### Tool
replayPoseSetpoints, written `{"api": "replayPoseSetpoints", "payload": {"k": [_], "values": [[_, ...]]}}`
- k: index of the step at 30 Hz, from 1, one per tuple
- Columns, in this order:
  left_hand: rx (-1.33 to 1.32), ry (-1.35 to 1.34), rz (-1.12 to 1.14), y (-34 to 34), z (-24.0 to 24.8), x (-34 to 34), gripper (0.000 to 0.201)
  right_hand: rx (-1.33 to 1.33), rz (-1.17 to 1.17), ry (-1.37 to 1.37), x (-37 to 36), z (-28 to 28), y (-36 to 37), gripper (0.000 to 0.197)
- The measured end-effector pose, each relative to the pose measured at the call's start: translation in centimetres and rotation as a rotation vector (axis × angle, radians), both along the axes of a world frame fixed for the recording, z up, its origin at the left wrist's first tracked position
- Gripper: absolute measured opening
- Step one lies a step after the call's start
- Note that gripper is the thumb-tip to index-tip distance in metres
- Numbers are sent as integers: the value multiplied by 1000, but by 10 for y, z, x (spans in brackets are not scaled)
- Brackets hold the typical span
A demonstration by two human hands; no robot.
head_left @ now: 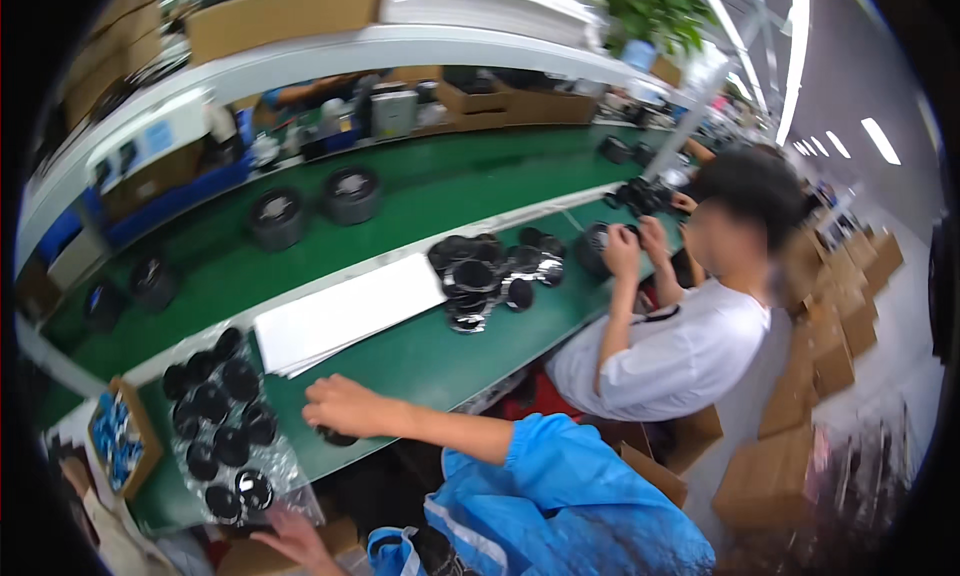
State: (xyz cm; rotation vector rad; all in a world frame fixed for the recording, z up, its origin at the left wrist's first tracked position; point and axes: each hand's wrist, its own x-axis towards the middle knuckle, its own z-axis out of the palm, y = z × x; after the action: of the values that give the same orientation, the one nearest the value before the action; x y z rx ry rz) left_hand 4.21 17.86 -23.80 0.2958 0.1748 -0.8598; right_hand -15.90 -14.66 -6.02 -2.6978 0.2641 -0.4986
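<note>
My right hand (345,408), at the end of a blue sleeve, is over the near edge of the green bench. Its fingers curl down around a black round part (337,437), which shows only partly below the palm. My left hand (293,539) is lower and a little to the left, blurred, fingers apart, with nothing visible in it. Beside it lies a clear plastic sheet or bag (285,466) bearing several glossy black round parts (232,446), set out in rows. The nearest of these (253,489) shines brightly close to my left fingertips.
Flat white sheets (350,311) lie mid-bench, with a heap of black round parts (470,276) beyond. A co-worker in a white shirt (660,361) handles a dark part at right. A carton of blue pieces (122,441) stands left. Dark cylinders (277,219) sit behind the ledge.
</note>
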Motion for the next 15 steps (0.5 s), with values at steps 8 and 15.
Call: {"api": "replayPoseSetpoints", "payload": {"k": [8,15], "values": [[32,74,90,16,-32,32,17,19,-309,-55,-30,11,28,65],[175,24,336,66,17,2,53,128,-156,-176,-29,14,48,94]]}}
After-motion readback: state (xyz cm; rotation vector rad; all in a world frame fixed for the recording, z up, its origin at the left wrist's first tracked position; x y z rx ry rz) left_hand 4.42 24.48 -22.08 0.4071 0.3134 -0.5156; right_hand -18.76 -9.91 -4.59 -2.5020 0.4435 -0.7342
